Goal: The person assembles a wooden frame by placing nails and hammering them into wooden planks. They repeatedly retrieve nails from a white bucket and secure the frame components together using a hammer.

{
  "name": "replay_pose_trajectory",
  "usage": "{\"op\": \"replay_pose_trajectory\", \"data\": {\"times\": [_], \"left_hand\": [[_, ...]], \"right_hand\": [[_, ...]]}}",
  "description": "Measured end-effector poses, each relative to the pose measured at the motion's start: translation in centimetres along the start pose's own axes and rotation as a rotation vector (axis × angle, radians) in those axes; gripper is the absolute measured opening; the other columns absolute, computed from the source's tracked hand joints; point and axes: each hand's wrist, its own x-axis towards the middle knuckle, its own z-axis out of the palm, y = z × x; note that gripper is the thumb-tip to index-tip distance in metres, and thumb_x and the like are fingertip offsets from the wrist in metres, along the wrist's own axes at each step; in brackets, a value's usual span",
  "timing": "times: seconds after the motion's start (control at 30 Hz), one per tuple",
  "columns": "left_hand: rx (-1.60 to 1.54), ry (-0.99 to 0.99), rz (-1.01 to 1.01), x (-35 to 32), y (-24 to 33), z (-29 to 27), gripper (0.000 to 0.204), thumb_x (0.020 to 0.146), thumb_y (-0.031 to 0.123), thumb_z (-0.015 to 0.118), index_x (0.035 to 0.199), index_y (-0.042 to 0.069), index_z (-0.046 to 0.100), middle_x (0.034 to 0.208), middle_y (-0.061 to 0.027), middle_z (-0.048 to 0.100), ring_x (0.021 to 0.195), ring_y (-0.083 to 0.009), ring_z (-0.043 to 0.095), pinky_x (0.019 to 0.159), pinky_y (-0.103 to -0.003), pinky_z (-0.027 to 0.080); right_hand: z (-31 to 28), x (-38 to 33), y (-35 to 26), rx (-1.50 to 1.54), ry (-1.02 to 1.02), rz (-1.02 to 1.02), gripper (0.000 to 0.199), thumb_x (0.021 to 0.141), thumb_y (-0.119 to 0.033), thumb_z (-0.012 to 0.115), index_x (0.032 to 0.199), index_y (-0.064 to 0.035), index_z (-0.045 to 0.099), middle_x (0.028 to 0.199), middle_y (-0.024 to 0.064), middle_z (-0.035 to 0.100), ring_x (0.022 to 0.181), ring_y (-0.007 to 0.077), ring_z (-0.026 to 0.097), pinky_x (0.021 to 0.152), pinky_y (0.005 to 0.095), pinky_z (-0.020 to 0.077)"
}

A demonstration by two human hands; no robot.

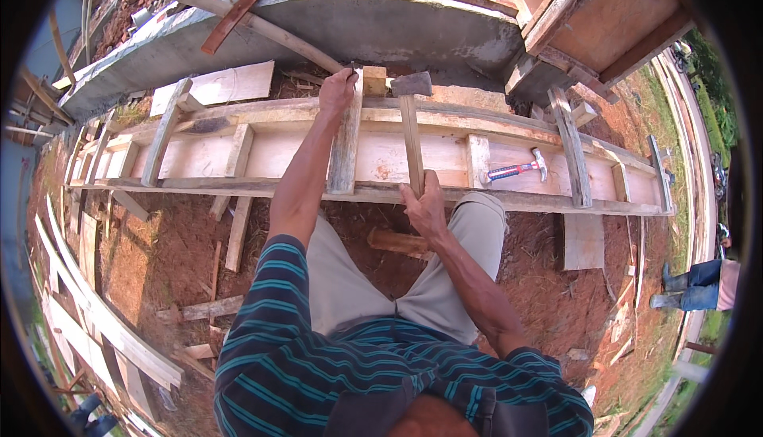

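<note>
In front of me runs a long wooden formwork (pixel 389 155), its side boards joined by short cross pieces. My right hand (pixel 427 208) is closed around the wooden handle of a sledgehammer (pixel 411 131). Its blocky metal head points away from me, over the far side board. My left hand (pixel 337 93) is closed at the far end of a grey cross piece (pixel 346 147). A small dark tip shows above its fingers, too small to name. Inside the formwork, to the right, lies a claw hammer (pixel 517 170) with a red and blue handle.
Behind the formwork stands a grey concrete wall (pixel 318 30), with a pole (pixel 214 3) leaning on it. Wooden panels (pixel 628 23) rise at the far right. Planks (pixel 119 326) and offcuts lie on red soil at the left. Another person's legs (pixel 699 286) show at the right.
</note>
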Motion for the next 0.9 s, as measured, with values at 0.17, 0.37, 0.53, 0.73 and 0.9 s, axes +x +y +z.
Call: {"op": "replay_pose_trajectory", "data": {"times": [0.17, 0.37, 0.53, 0.73, 0.9], "left_hand": [[-0.096, 0.032, -0.125, -1.0, 0.2, 0.7, 0.025, 0.095, 0.028, 0.058, 0.092, 0.003, 0.064, 0.083, -0.0197, 0.067, 0.080, -0.0385, 0.065, 0.070, -0.045, 0.048], [-0.044, 0.067, -0.106, -1.1, -0.1, 0.9, 0.023, 0.095, 0.028, 0.057, 0.095, 0.006, 0.064, 0.085, -0.0207, 0.067, 0.083, -0.0411, 0.065, 0.070, -0.048, 0.047], [0.016, -0.004, -0.129, -1.0, 0.6, 0.5, 0.022, 0.095, 0.028, 0.056, 0.096, 0.008, 0.065, 0.087, -0.0211, 0.067, 0.086, -0.0435, 0.063, 0.071, -0.050, 0.048], [-0.017, -0.006, -0.131, -1.1, 1.0, 0.3, 0.024, 0.095, 0.030, 0.055, 0.097, 0.009, 0.066, 0.087, -0.0207, 0.068, 0.086, -0.0420, 0.064, 0.072, -0.050, 0.049], [0.016, -0.018, -0.097, -1.0, 0.3, 0.1, 0.022, 0.095, 0.027, 0.056, 0.098, 0.007, 0.067, 0.087, -0.0205, 0.068, 0.084, -0.0414, 0.065, 0.072, -0.050, 0.049]], "right_hand": [[-0.4, 0.4, -2.1, 0.143, 0.035, -0.103, 0.037, 0.095, -0.013, 0.062, 0.126, 0.0000, 0.047, 0.069, 0.0037, 0.053, 0.050, 0.0072, 0.050, 0.043, 0.0236, 0.0423], [-1.0, 1.0, -3.1, 0.044, -0.020, -0.150, 0.047, 0.097, -0.008, 0.057, 0.139, 0.0003, 0.040, 0.070, 0.0084, 0.054, 0.057, 0.0126, 0.054, 0.050, 0.0294, 0.0442], [-1.5, 4.3, -8.7, -0.065, 0.048, -0.334, 0.061, 0.096, -0.005, 0.054, 0.151, -0.0043, 0.029, 0.078, 0.0167, 0.062, 0.064, 0.0222, 0.060, 0.060, 0.0351, 0.0474], [0.6, 9.6, -10.3, -0.456, 0.001, -0.376, 0.066, 0.095, -0.011, 0.054, 0.154, -0.0096, 0.025, 0.086, 0.0273, 0.067, 0.072, 0.0418, 0.066, 0.070, 0.0489, 0.0518], [-0.4, 11.1, -12.7, -0.579, -0.176, -0.242, 0.065, 0.095, -0.015, 0.054, 0.154, -0.0103, 0.026, 0.086, 0.0269, 0.067, 0.076, 0.0462, 0.065, 0.071, 0.0529, 0.0500]]}}
